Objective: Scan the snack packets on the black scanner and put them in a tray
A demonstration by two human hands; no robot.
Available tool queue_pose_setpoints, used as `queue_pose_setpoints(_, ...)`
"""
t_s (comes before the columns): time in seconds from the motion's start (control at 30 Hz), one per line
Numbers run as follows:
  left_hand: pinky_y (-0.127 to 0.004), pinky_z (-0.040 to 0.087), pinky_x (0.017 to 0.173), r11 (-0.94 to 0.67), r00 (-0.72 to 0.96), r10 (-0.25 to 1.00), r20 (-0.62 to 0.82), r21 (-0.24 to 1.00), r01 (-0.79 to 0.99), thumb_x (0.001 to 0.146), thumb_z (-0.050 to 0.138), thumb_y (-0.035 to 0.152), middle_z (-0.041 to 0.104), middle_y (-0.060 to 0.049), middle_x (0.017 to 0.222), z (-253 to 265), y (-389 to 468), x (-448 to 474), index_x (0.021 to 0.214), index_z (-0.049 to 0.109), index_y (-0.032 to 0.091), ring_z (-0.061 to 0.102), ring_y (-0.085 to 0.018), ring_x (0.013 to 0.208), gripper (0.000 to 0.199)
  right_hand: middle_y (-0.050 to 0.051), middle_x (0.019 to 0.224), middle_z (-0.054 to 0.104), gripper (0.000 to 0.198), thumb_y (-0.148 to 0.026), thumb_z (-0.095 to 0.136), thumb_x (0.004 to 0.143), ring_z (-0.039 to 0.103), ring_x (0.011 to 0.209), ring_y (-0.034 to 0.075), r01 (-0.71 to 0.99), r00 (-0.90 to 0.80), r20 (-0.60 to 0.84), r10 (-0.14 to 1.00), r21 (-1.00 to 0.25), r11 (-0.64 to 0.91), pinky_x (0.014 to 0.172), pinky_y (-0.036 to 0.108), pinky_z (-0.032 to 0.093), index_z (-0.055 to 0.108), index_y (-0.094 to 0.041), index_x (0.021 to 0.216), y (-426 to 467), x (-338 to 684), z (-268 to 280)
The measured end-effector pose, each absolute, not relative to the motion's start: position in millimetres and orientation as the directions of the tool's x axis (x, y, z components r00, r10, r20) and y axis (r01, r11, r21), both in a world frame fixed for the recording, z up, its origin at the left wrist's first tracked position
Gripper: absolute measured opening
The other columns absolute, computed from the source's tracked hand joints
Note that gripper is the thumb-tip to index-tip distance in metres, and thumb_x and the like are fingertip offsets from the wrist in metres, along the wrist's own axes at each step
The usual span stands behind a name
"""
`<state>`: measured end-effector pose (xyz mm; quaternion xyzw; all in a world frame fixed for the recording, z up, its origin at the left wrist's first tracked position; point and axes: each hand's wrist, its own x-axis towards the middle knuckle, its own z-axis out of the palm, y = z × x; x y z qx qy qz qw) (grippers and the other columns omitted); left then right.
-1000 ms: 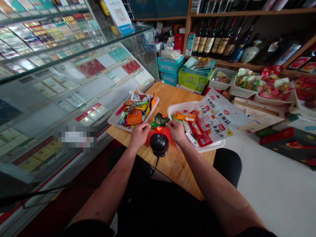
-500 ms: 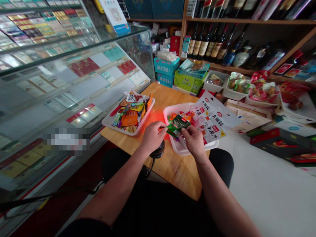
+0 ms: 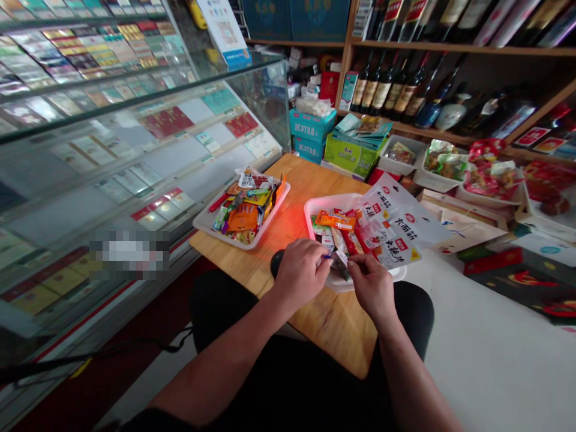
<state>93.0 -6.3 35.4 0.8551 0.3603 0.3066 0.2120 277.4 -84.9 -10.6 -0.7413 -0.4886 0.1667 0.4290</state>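
Observation:
My left hand (image 3: 302, 271) is closed in a pinch at the near edge of the right-hand white tray (image 3: 310, 210). My right hand (image 3: 374, 287) pinches the other side of a small snack packet (image 3: 341, 265). That packet is tilted, with a whitish and dark surface, and fingers cover part of it. Under and behind it in the tray lie an orange packet (image 3: 335, 220), a red packet (image 3: 353, 240) and large white-and-clear snack bags (image 3: 393, 222). Mostly hidden behind my left hand is a black rounded object (image 3: 276, 263) on the wooden table (image 3: 299, 174).
Another white tray (image 3: 252, 245), heaped with mixed snack packets, stands on the table's left. A glass display case (image 3: 180, 156) flanks it. Behind are teal boxes (image 3: 310, 124), a green box (image 3: 348, 155) and shelves of bottles (image 3: 382, 90). Snack bins (image 3: 443, 177) line the right.
A green packet was held flat between both hands over the tray. Both hands have come lower and nearer, and the packet between them is now tilted. The orange packet is uncovered.

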Motion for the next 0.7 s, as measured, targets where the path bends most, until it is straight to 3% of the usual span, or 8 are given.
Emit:
queue_pose_setpoints(0.13,-0.046,0.049,0.091,-0.613,0.490,0.780,0.389,0.635,0.470,0.094,0.059,0.027,0.071,-0.008,0.100,36,-5,77,0.094,0.066,0.022,0.063,-0.026,0.099,0.009,0.005,0.092,0.071,0.021,-0.039,0.062,0.090,0.066,0.080,0.019,0.607,0.439,0.214,0.873,-0.787,-0.112,0.077,0.032,0.050,0.072,-0.020,0.093,-80,274,-13)
queue_pose_setpoints(0.37,-0.038,0.050,0.091,-0.486,0.286,0.874,0.393,0.692,0.534,0.095,0.058,0.029,0.072,-0.005,0.097,14,19,27,0.094,0.068,0.021,0.065,-0.021,0.096,0.012,0.004,0.094,0.072,0.018,-0.037,0.062,0.092,0.067,0.083,0.020,0.618,0.399,0.221,0.890,-0.781,-0.083,0.077,0.033,0.051,0.071,-0.022,0.093,-72,263,-13)
queue_pose_setpoints(0.53,-0.040,0.047,0.097,-0.372,0.153,0.911,0.383,0.601,0.708,0.095,0.056,0.032,0.071,-0.007,0.101,-17,47,-25,0.096,0.068,0.020,0.064,-0.024,0.101,0.017,0.004,0.095,0.071,0.017,-0.037,0.062,0.092,0.066,0.086,0.020,0.618,0.360,0.234,0.903,-0.785,-0.043,0.079,0.034,0.051,0.071,-0.022,0.094,-66,246,-13)
queue_pose_setpoints(0.7,-0.041,0.042,0.104,-0.215,-0.009,0.902,0.432,0.467,0.858,0.093,0.057,0.034,0.068,-0.012,0.111,-39,86,-74,0.112,0.065,0.016,0.060,-0.029,0.110,0.028,0.004,0.093,0.071,0.015,-0.035,0.061,0.092,0.066,0.084,0.020,0.649,0.270,0.267,0.925,-0.760,0.030,0.077,0.033,0.051,0.070,-0.023,0.094,-51,225,-2)
